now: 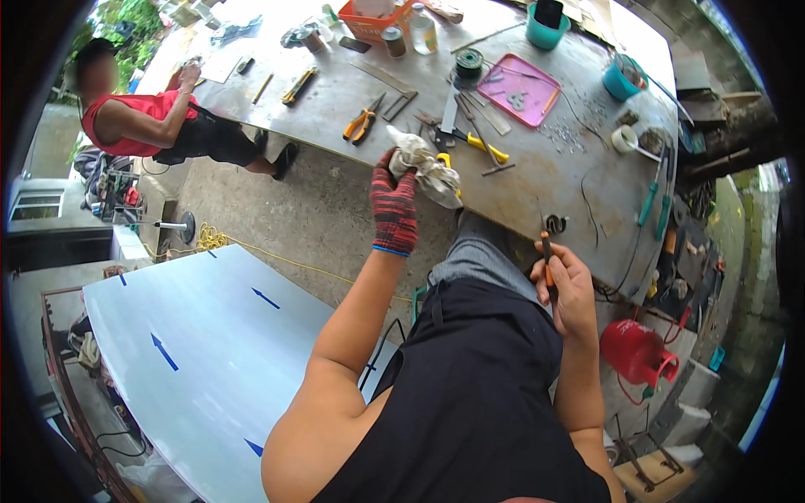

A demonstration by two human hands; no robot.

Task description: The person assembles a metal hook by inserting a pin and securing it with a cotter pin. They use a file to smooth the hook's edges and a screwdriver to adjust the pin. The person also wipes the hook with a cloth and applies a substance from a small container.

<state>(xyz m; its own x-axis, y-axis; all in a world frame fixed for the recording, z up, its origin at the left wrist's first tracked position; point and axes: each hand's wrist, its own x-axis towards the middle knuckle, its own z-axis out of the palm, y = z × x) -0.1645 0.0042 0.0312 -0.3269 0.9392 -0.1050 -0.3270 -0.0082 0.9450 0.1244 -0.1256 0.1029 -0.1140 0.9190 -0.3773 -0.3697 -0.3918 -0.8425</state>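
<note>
My left hand (pixel 394 205), in a red-and-black striped glove, grips a crumpled off-white rag (pixel 426 172) at the near edge of the metal table (pixel 503 197). My bare right hand (pixel 572 289) is closed round a slim screwdriver (pixel 547 260) with a black-and-orange handle. Its thin shaft points away from me over the table edge. Beside the shaft lies a small dark curled piece (pixel 556 224). Just beyond the rag are yellow-handled snips (pixel 482 144) and a T-shaped metal tool (pixel 480 138). Orange-and-black pliers (pixel 362 124) lie to the left of the rag.
A pink tray (pixel 520 88) holds small parts, with loose bits scattered nearby. Teal tubs (pixel 547 29) and an orange basket (pixel 373 21) stand farther back. At the right are teal-handled tools (pixel 650 201) and a red gas cylinder (pixel 633 348). A person in red (pixel 138 121) stands left, beyond a pale sheet (pixel 210 327).
</note>
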